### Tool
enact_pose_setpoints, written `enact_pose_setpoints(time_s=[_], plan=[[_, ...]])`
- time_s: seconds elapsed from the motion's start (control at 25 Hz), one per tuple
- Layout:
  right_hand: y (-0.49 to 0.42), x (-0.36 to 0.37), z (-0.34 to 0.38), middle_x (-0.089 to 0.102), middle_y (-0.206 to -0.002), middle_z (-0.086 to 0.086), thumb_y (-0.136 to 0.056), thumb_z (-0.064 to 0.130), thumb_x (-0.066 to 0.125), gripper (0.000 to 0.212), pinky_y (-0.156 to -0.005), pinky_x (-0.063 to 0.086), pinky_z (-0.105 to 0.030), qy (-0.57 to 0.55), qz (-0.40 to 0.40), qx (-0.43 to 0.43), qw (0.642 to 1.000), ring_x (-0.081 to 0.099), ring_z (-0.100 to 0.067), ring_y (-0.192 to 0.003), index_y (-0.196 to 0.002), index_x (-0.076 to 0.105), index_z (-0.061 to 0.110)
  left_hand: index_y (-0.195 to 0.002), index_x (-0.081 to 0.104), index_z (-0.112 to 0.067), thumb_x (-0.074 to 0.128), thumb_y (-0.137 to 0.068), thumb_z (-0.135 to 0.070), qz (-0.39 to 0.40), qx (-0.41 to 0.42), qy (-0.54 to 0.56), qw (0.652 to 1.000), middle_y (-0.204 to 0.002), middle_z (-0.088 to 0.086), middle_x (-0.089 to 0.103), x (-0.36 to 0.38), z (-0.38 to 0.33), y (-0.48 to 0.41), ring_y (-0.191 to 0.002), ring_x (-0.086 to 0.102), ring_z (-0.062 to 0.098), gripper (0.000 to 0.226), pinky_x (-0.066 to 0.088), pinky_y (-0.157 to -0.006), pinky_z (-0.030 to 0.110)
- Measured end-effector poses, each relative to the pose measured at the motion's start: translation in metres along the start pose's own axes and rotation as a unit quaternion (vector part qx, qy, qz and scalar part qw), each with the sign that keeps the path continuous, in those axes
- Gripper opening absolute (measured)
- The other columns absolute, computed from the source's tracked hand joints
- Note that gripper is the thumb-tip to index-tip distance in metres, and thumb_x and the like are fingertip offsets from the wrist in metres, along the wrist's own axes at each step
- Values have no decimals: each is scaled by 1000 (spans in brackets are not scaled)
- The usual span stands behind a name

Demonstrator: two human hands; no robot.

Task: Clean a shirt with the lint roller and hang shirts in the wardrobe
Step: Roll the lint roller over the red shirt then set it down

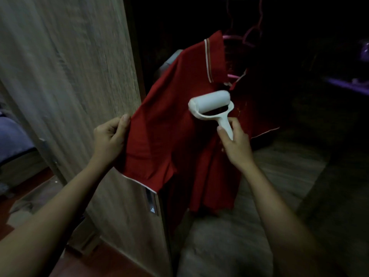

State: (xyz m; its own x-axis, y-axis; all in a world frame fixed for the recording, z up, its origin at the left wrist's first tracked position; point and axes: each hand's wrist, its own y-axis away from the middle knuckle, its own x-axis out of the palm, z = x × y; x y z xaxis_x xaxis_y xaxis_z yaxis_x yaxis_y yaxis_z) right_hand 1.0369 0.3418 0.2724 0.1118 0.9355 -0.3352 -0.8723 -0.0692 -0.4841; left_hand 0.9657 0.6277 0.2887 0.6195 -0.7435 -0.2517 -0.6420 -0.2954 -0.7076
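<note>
Red polo shirt (169, 126) hangs on pink hanger (232, 76) in wardrobe (79, 66); left hand (108, 140) pinches sleeve, right hand (236, 145) grips lint roller (209, 102) on its chest. Hard strokes could tug it off.

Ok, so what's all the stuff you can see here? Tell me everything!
red polo shirt: one, red with white trim, hanging at the open wardrobe.
white plastic lint roller: one, white, at the shirt's chest.
pink plastic hanger: one clear, pink, inside the collar; maybe more behind, too dark to count.
pale wooden wardrobe door: one, light brown, left of the shirt.
metal door handle: one, silver, low on the door's edge.
left hand: one, gripping the shirt's sleeve.
right hand: one, holding the roller's handle.
</note>
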Motion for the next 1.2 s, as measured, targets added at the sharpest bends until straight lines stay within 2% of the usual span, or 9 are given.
enact_pose_setpoints(time_s=[0.12, 0.24, 0.32, 0.48, 0.64, 0.84, 0.96, 1.04, 1.2], plan=[[16, 19, -13, 59, -68, 6, -96, 31, 43, 9, -54, 44, -25, -27, 7, 36, 999, 57, -5, -54, -102, 50, 32, -58, 47, 7, 42, -91, -46, 6, 5, -16, 1000, -56, 7, 38, -1, -3, -1, -51, 32, 5, 62, 26, -46, 33], [59, 47, -68, 70, -105, -1, -95, 34, 45, 24, -72, 40, -26, 52, 61, 114, 990, 65, -24, -95, -113, 59, 27, -59, 46, 9, 42, -91, -46, 4, 3, -9, 1000, -56, 8, 38, -2, -3, 0, -51, 32, 6, 64, 26, -47, 36], [68, 48, -93, 69, -109, -7, -95, 33, 46, 26, -73, 39, -25, 56, 54, 145, 986, 63, -28, -103, -113, 61, 21, -58, 46, 7, 42, -91, -46, -1, 5, -8, 1000, -55, 8, 37, -1, -2, 0, -50, 32, 4, 63, 26, -47, 35], [0, 4, -102, 62, -111, -25, -98, 23, 42, 33, -70, 35, -28, 31, -81, 192, 978, 58, -37, -104, -112, 58, -2, -55, 46, -14, 43, -90, -48, -14, -7, -9, 1000, -55, 5, 37, -1, 0, -1, -50, 32, 0, 50, 26, -46, 32], [-65, -41, -97, 63, -114, -18, -98, 33, 39, 37, -75, 37, -27, -10, -127, 183, 975, 58, -28, -97, -118, 58, 8, -53, 45, -24, 43, -91, -50, -13, -6, -6, 1000, -49, -12, 37, 0, 3, -1, -46, 32, -2, 46, 26, -45, 22], [6, 8, -125, 64, -105, -16, -97, 18, 44, 26, -72, 41, -21, -32, -57, 151, 986, 58, -26, -98, -112, 61, 4, -52, 41, -22, 42, -92, -46, -9, 3, -5, 1000, -49, -12, 38, 1, 1, 0, -45, 32, -3, 47, 25, -44, 18], [78, 43, -143, 63, -83, 2, -91, 40, 47, 21, -64, 41, -12, -50, 23, 152, 987, 59, -18, -82, -91, 62, 26, -53, 49, -26, 43, -95, -36, -8, 12, -8, 1000, -46, -16, 42, 1, 0, 1, -44, 34, -6, 43, 25, -43, 14], [69, 43, -147, 62, -80, 2, -89, 52, 45, 35, -61, 39, -18, -35, -8, 151, 988, 56, -14, -76, -93, 63, 22, -53, 47, -19, 42, -93, -41, -5, 14, -14, 1000, -48, -11, 36, 0, 0, 1, -45, 32, -4, 46, 24, -43, 19], [-19, 10, -141, 63, -103, -19, -98, 23, 41, 33, -68, 34, -23, -17, -87, 192, 977, 54, -21, -87, -113, 59, 0, -54, 40, 7, 41, -91, -42, 0, 26, -21, 999, -53, -4, 31, 0, 0, 2, -46, 30, -2, 61, 22, -45, 27]])
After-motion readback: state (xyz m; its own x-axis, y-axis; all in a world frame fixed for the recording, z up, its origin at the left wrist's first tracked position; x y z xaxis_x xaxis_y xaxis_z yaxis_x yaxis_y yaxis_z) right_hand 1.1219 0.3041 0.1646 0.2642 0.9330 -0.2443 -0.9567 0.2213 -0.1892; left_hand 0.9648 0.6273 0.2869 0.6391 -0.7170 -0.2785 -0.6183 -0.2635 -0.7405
